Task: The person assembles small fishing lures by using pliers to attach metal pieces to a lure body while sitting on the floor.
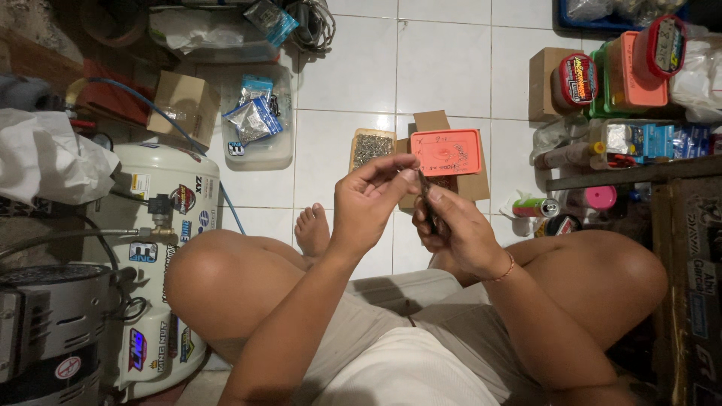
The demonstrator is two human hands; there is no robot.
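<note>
We see two bare hands raised over crossed legs. The left hand [368, 203] has its fingers [391, 171] pressed together at the tips, pinching the top of one small dark piece [427, 201]; the right hand [459, 229] has its fingers curled around that piece's lower part. What the piece is, we cannot tell.

The floor [444, 68] is white tile in a crowded room. Just beyond the hands lie one orange lidded box [447, 153] on cardboard and one small box of screws [370, 148]. One clear tub [259, 124] holds bagged parts. One white air tank [162, 225] crowds the left knee.
</note>
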